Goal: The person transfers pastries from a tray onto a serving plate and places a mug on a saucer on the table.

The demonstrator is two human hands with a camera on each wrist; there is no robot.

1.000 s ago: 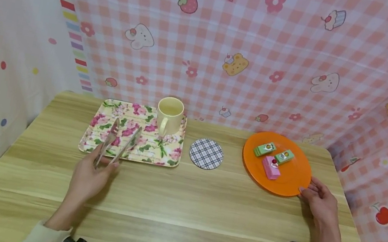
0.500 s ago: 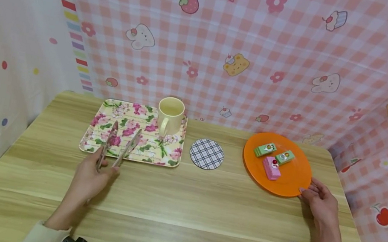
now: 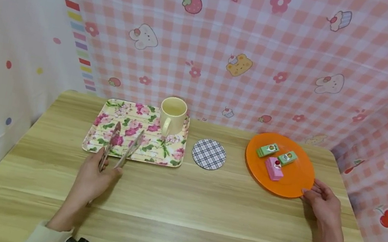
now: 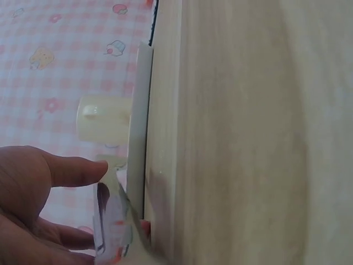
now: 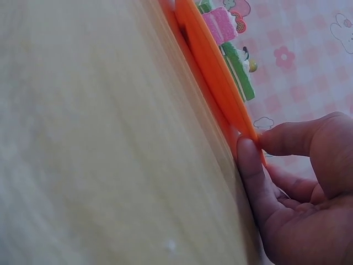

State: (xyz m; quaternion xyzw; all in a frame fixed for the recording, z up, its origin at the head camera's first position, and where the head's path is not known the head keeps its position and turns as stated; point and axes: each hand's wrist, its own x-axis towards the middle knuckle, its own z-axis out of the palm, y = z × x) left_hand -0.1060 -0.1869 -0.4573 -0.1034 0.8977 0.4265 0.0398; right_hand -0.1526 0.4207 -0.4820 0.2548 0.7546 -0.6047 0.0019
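My left hand (image 3: 91, 183) holds metal tongs (image 3: 127, 152), their arms spread and nothing between the tips. Those tips are over the front left of a floral rectangular tray (image 3: 150, 158). A pale yellow mug (image 3: 176, 122) stands upright on the tray's right side, handle toward me. At the right, my right hand (image 3: 325, 204) pinches the near-right rim of a round orange plate (image 3: 299, 174). Thumb and fingers sit on opposite faces of that rim in the right wrist view. On the plate lie two green cake slices (image 3: 287, 157) and one pink cake slice (image 3: 273, 169).
Between tray and plate lies a round checked coaster (image 3: 209, 154). The wooden table (image 3: 193, 212) runs back to a pink gingham curtain (image 3: 216, 38). More curtain hangs along the left and right sides.
The tongs have turned slightly in my left hand and their tips have come a little nearer to me. My right hand stays at the plate's rim. The head view has shifted slightly.
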